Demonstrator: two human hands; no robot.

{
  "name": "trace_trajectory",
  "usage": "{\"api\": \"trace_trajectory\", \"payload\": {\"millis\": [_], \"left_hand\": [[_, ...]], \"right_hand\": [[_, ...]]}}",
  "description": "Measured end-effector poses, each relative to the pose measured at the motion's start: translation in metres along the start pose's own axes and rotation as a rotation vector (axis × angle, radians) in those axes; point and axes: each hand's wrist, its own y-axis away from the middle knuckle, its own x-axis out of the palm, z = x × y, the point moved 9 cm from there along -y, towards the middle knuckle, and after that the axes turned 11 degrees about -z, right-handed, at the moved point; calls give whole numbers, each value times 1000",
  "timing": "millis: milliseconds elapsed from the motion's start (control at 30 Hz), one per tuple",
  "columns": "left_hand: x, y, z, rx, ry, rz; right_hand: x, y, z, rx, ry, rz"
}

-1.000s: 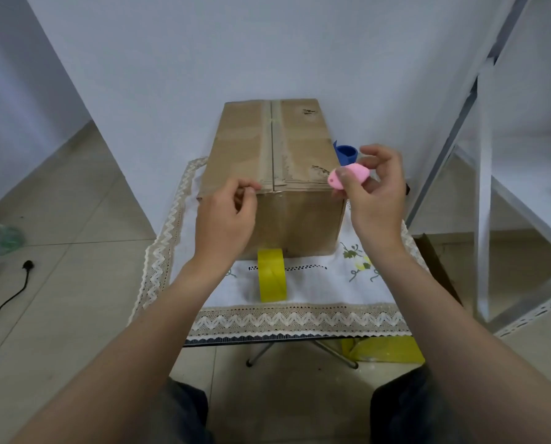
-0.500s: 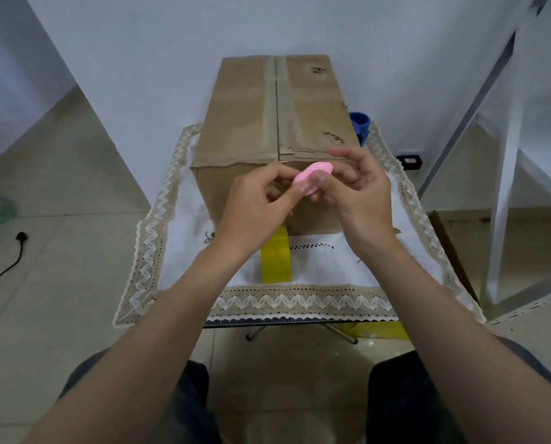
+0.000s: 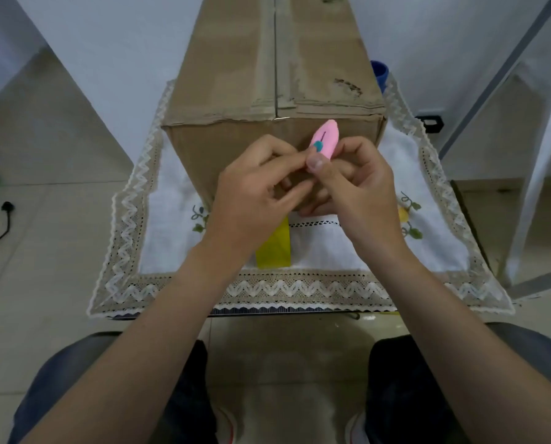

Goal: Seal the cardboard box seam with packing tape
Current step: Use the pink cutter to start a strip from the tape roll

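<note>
cardboard box (image 3: 267, 75) sits on the table, far side; top seam (image 3: 275, 59) looks taped w/ clear tape. right hand (image 3: 357, 184) pinches a pink cutter (image 3: 324, 141), left hand (image 3: 255, 193) curled at it – prob. trimming left. yellow tape roll (image 3: 274, 248) near edge, under the hands.

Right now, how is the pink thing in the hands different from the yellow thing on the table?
The pink cutter is held up in front of the cardboard box, pinched by the right hand with the left hand touching it; the yellow tape sits on the tablecloth, untouched. The cutter is pink with a teal slider; the tape is plain yellow. The cutter shows whole; the tape is partly hidden behind the left hand. Both are brightly coloured.
</note>
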Motion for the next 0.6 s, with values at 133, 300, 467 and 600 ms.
{"api": "trace_trajectory", "payload": {"millis": [133,300,467,600], "left_hand": [[-8,2,3,-29,36,5],[-13,1,24,-335,187,-33],[-10,6,28,-409,294,32],[-16,5,31,-446,323,11]], "right_hand": [[0,-4,-1,-34,34,45],[6,-1,2,-96,79,167],[19,10,-2,-40,73,324],[29,17,3,-110,154,438]]}}
